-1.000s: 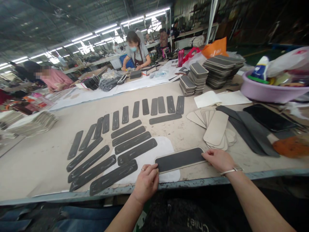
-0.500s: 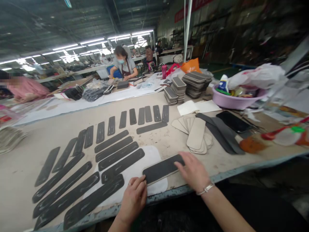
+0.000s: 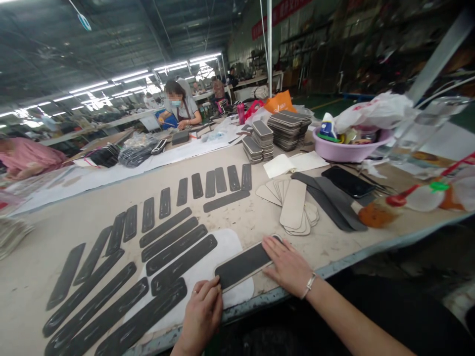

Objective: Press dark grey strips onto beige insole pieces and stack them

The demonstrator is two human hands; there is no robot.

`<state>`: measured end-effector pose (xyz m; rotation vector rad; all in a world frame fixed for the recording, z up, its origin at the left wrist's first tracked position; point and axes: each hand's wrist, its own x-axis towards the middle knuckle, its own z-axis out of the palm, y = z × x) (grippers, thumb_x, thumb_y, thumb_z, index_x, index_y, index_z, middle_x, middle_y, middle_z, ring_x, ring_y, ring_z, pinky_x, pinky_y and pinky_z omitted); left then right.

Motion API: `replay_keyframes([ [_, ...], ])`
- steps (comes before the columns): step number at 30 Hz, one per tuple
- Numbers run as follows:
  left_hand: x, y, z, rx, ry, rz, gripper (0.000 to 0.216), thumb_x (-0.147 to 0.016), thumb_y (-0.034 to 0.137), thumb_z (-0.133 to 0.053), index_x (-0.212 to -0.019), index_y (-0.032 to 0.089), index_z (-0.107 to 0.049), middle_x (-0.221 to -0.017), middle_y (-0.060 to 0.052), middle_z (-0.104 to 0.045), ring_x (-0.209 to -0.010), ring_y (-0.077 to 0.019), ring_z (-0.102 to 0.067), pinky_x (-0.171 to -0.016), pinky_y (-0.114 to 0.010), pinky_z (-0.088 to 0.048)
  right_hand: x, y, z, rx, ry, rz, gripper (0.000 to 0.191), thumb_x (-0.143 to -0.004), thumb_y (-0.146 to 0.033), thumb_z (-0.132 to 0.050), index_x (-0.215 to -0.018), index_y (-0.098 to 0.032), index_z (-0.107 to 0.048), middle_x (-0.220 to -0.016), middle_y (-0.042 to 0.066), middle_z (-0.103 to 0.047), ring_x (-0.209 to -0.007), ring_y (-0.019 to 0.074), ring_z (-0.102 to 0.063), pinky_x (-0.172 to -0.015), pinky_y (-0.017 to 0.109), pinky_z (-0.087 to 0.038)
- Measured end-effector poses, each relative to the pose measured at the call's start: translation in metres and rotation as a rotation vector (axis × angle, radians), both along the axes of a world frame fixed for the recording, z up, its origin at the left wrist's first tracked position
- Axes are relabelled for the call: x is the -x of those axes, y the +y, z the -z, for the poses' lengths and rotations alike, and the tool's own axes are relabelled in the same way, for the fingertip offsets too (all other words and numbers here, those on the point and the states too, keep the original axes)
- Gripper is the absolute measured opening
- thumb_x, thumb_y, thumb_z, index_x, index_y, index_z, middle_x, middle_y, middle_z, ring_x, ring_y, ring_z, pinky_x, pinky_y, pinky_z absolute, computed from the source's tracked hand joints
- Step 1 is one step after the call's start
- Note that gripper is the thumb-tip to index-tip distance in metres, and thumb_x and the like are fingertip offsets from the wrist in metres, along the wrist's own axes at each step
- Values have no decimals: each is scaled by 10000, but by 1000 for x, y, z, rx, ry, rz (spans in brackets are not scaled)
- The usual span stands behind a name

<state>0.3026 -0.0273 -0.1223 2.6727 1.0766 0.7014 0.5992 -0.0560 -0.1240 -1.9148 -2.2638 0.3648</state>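
Note:
A black rounded panel with a beige rim (image 3: 241, 266) lies on a white sheet (image 3: 208, 267) near the table's front edge. My right hand (image 3: 287, 264) lies flat on its right end, fingers stretched out. My left hand (image 3: 202, 311) rests at its left end, fingers loosely curled, fingertips touching the panel's edge. Several long black strips (image 3: 174, 249) lie in rows to the left on the table.
A fan of beige panels (image 3: 295, 205) lies beyond my right hand, with dark strips (image 3: 330, 200), a phone (image 3: 347, 181) and a pink basin (image 3: 343, 148) to the right. Stacks of finished panels (image 3: 287, 129) stand further back. Other people work at far tables.
The view has swung to the right. My right hand slid leftward along the panel and now lies flat on it. My left hand stays at the panel's left end.

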Motion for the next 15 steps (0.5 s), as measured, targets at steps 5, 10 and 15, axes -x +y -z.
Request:
replay_keyframes([
  [5, -4, -4, -6, 35, 3, -28, 157, -876, 115, -473, -904, 177, -615, -1099, -85, -617, -929, -203, -540, -851, -391, -490, -29, -7, 13, -83, -111, 73, 698, -925, -576, -301, -1442, -107, -268, -1495, 63, -160, -1373, 253, -178, -1106, 519, -219],
  [10, -2, -9, -9, 31, -61, -72, 214, -866, 125, -482, -1015, 182, -624, -1106, -90, -636, -949, -206, -573, -865, -390, -505, -26, -8, 37, -220, -132, 86, 745, -901, -614, -228, -1421, -89, -325, -1486, 59, -201, -1370, 263, -175, -1101, 531, -197],
  [15, 3, -19, -9, 43, -218, -193, 301, -888, 144, -473, -1168, 191, -573, -1052, -89, -654, -980, -179, -607, -862, -329, -528, -29, -6, 45, -255, -134, 91, 766, -884, -625, -184, -1412, -97, -353, -1482, 52, -212, -1368, 255, -179, -1102, 513, -182],
])
